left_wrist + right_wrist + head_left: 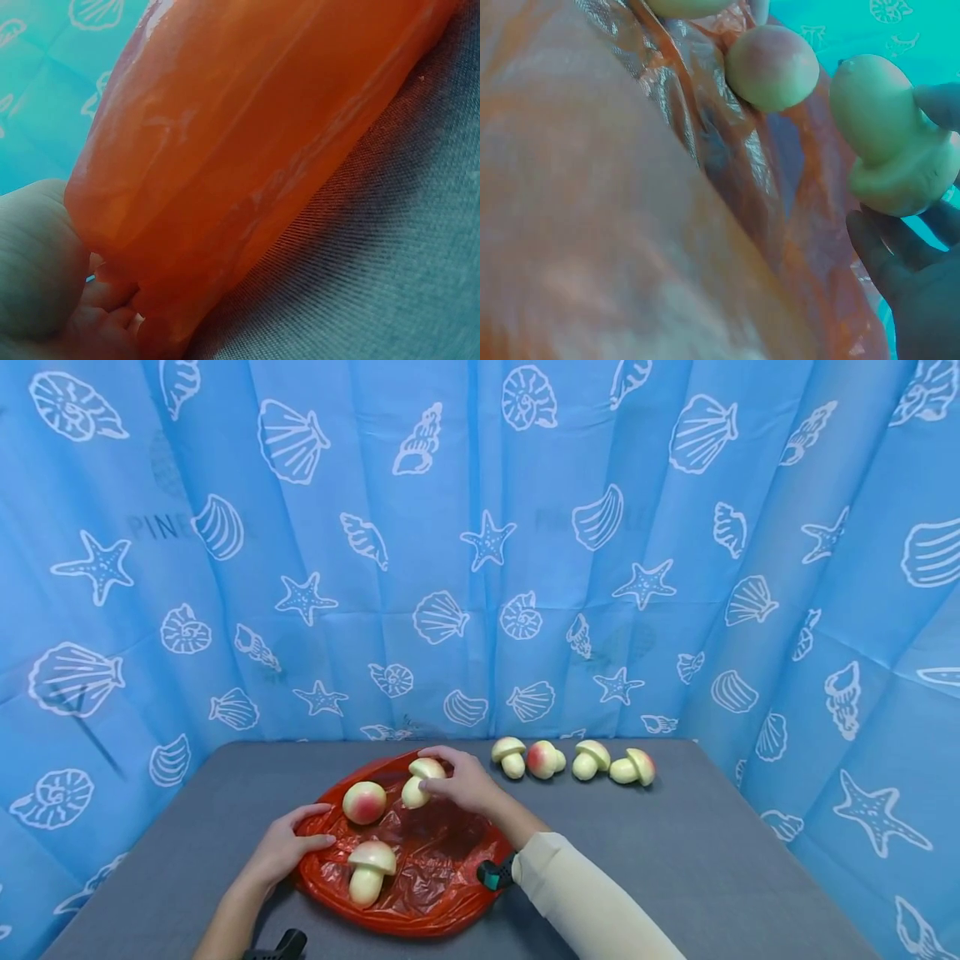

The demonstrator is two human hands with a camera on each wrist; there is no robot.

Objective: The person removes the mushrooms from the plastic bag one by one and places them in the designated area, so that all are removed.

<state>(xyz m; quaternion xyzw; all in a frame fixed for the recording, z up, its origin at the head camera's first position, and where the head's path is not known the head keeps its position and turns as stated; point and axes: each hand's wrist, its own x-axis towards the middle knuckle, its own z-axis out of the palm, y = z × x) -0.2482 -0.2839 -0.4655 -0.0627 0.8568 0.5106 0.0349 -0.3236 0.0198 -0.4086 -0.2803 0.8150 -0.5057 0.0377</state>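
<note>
A red plastic bag (427, 914) lies spread wide with its mouth facing up. My right hand (468, 785) pinches a toy mushroom (414, 792) over the far side of the bag, thumb on the stem side and fingers around the cap; in the right wrist view this mushroom (874, 112) hangs between thumb and fingers. My left hand (281, 847) grips the bag's left edge, and its fingers are partly hidden by the film (225, 150) in the left wrist view. Inside the bag are two more mushrooms, one cap-up (371, 868) and one showing its pink-tinged cap (364, 802).
Along the back edge of the grey table (660, 860), right of the bag, several cream toy mushrooms sit in a row, from one upright mushroom (509, 757) to one lying on its side (633, 767). A blue shell-print curtain (480, 610) hangs behind the table.
</note>
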